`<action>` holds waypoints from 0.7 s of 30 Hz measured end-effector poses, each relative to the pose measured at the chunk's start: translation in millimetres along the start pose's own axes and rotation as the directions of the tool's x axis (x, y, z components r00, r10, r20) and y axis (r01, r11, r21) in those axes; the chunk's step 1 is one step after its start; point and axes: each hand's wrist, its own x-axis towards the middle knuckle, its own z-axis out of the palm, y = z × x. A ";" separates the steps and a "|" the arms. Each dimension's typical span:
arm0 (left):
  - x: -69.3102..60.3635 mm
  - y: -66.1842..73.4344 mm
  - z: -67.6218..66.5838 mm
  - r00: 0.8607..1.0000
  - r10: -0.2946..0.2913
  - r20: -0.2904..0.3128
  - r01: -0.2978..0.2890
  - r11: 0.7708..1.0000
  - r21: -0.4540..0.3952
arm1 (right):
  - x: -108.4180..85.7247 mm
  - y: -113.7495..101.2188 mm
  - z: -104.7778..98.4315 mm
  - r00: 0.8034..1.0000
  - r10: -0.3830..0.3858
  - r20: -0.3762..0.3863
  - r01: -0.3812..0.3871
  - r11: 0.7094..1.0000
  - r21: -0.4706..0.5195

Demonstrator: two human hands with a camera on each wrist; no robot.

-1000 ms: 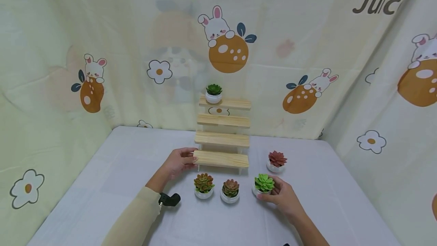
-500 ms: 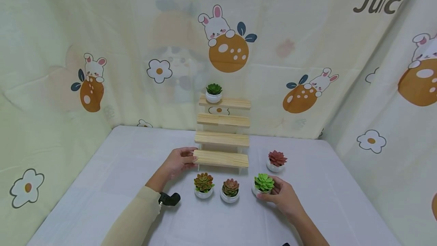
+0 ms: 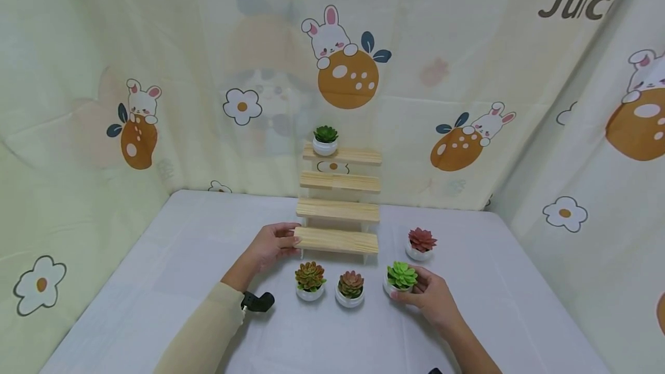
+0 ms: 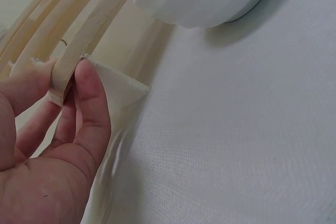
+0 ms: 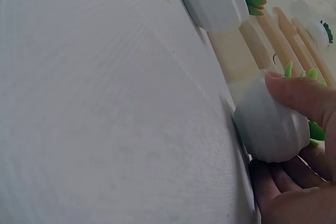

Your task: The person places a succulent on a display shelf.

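My left hand (image 3: 271,245) pinches the left end of the lowest board of a four-step wooden shelf (image 3: 336,240); the left wrist view shows thumb and fingers around the board end (image 4: 79,51). With thumb and fingers my right hand (image 3: 431,299) grips the white pot of a bright green succulent (image 3: 402,276), which sits on the table. In the right wrist view that white pot (image 5: 270,121) is between thumb and fingers. A dark green potted succulent (image 3: 325,140) stands at the left of the top step.
In front of the shelf stand an orange-green potted succulent (image 3: 310,280) and a brownish-pink one (image 3: 350,289). A red potted succulent (image 3: 419,243) is right of the shelf. A patterned curtain (image 3: 208,74) hangs behind the white-covered table (image 3: 208,229).
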 end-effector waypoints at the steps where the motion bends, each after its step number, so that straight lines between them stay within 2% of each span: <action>1: 0.0 0.5 -0.1 1.000 0.002 0.001 -0.002 1.000 0.002 | 0.4 -0.3 0.3 1.000 0.000 -0.001 0.000 1.000 0.002; 9: 0.3 2.7 -0.6 1.000 -0.004 -0.009 0.005 1.000 0.024 | 5.3 -1.3 5.3 0.999 -0.044 -0.027 0.046 0.996 0.076; 16: 0.8 2.0 0.2 1.000 -0.016 -0.008 0.016 1.000 0.020 | 9.1 -6.0 6.5 0.999 -0.047 -0.028 0.049 0.996 0.079; 21: 0.4 2.3 1.2 1.000 -0.013 -0.004 0.013 1.000 0.008 | 14.5 -12.0 7.2 0.997 -0.077 -0.017 0.078 0.992 0.104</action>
